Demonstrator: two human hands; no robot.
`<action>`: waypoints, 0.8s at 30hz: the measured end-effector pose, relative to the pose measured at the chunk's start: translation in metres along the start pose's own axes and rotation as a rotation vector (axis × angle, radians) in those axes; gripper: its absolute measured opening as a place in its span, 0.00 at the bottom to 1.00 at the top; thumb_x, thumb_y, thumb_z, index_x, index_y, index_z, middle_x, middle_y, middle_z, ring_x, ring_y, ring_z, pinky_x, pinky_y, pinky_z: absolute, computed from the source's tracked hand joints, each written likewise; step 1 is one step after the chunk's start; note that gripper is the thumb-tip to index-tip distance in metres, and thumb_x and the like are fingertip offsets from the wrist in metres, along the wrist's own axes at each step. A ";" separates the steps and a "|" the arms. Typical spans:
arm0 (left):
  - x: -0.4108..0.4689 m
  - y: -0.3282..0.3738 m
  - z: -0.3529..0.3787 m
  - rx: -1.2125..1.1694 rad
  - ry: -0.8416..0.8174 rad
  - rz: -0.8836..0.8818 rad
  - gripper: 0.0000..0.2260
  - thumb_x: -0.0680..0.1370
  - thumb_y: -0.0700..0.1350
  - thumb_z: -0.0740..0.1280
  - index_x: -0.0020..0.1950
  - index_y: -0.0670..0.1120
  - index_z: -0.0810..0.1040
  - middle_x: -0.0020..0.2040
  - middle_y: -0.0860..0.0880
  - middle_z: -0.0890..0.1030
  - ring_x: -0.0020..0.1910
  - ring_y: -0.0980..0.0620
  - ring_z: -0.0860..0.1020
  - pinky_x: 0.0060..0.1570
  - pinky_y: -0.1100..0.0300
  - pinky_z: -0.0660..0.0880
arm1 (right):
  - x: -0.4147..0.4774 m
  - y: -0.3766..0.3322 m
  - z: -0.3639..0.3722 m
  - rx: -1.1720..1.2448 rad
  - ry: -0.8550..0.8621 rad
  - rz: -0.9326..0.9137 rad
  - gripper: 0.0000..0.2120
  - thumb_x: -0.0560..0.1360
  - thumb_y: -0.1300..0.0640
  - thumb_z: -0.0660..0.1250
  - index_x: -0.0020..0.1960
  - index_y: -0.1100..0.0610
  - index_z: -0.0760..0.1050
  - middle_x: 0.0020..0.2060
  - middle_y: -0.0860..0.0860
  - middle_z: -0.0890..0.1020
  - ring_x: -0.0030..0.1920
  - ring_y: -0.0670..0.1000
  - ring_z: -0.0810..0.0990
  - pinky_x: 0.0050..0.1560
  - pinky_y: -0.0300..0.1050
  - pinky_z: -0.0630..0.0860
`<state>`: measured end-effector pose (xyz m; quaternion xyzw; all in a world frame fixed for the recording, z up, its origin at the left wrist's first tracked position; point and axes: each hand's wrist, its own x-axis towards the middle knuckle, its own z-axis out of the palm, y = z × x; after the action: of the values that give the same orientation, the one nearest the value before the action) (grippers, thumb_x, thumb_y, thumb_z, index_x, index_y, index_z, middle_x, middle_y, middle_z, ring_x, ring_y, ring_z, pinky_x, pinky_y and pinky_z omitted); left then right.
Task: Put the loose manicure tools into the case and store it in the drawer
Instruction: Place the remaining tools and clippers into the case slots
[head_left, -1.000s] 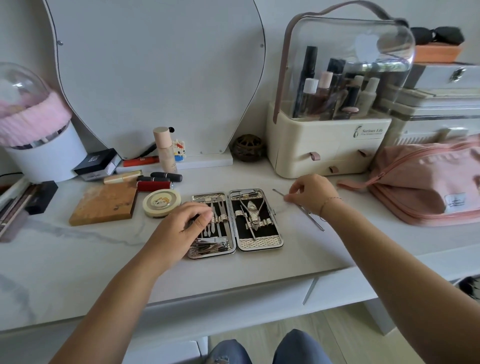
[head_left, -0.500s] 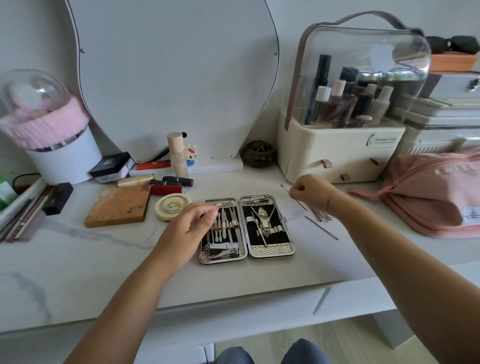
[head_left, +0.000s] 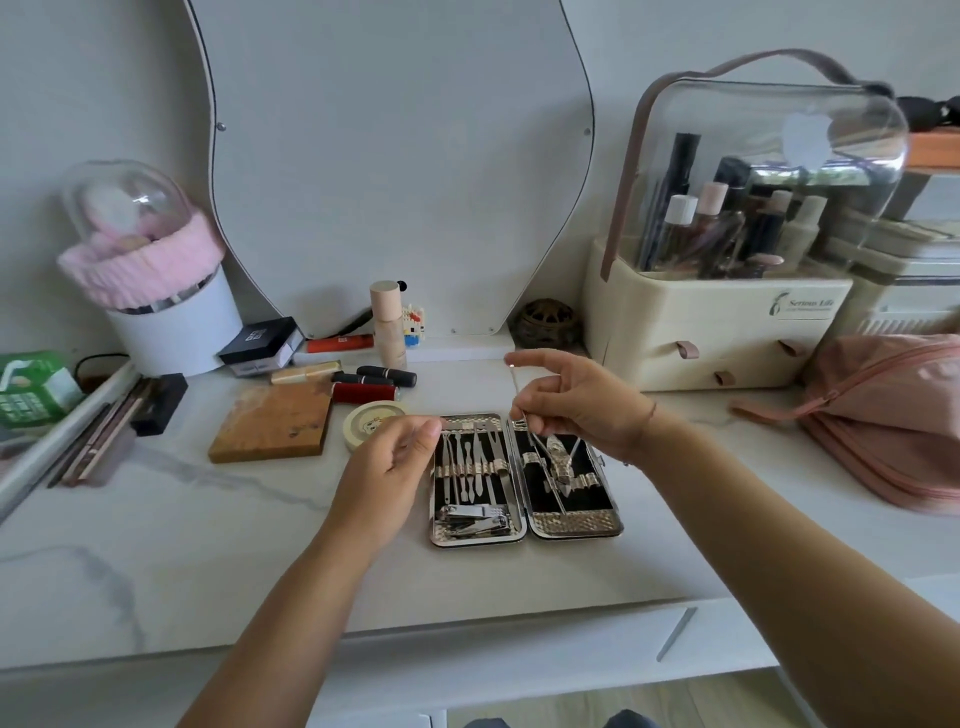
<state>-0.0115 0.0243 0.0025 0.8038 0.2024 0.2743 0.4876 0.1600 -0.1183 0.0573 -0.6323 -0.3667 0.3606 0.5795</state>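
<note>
The open manicure case (head_left: 576, 522) lies flat on the white tabletop, its two black-lined halves holding several metal tools under straps. My right hand (head_left: 582, 408) hovers over the upper part of the right half and pinches a thin metal tool (head_left: 514, 382), which stands nearly upright with its tip up. My left hand (head_left: 389, 467) is at the case's upper left corner, fingers loosely curled, fingertips by the rim, holding nothing. Below the table edge is the white drawer front (head_left: 519, 654) with a slim metal handle (head_left: 675, 634).
A cream cosmetic organiser (head_left: 727, 332) with a clear dome stands behind right, and a pink zip bag (head_left: 893, 415) lies at the far right. Left of the case are a round tin (head_left: 363, 421), a wooden block (head_left: 270, 428) and lipsticks (head_left: 374, 384). A mirror leans on the wall.
My right hand has lifted the thin tool off the table to the right of the case and carried it over the case. My left hand slid from the left half to its upper corner.
</note>
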 end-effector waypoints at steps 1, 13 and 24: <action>0.001 -0.001 0.000 0.009 0.014 0.001 0.19 0.74 0.60 0.57 0.56 0.52 0.78 0.52 0.60 0.80 0.51 0.71 0.74 0.44 0.80 0.66 | 0.003 0.001 0.004 -0.018 0.000 -0.008 0.20 0.75 0.69 0.64 0.65 0.58 0.67 0.37 0.58 0.80 0.29 0.47 0.78 0.32 0.36 0.77; 0.005 -0.005 -0.001 0.131 0.055 0.053 0.08 0.78 0.49 0.62 0.52 0.49 0.79 0.47 0.58 0.80 0.47 0.66 0.76 0.41 0.81 0.65 | 0.041 0.021 0.018 -0.357 0.235 -0.027 0.06 0.76 0.67 0.63 0.49 0.63 0.78 0.34 0.55 0.81 0.25 0.41 0.78 0.26 0.31 0.71; 0.007 -0.009 0.000 0.169 0.026 0.056 0.09 0.78 0.50 0.62 0.51 0.49 0.79 0.46 0.55 0.81 0.47 0.61 0.77 0.45 0.73 0.70 | 0.053 0.023 0.021 -0.606 0.208 0.000 0.03 0.72 0.64 0.69 0.41 0.58 0.77 0.30 0.52 0.80 0.27 0.44 0.78 0.33 0.34 0.76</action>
<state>-0.0061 0.0324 -0.0035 0.8438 0.2087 0.2799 0.4074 0.1679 -0.0633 0.0313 -0.8095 -0.3962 0.1683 0.3992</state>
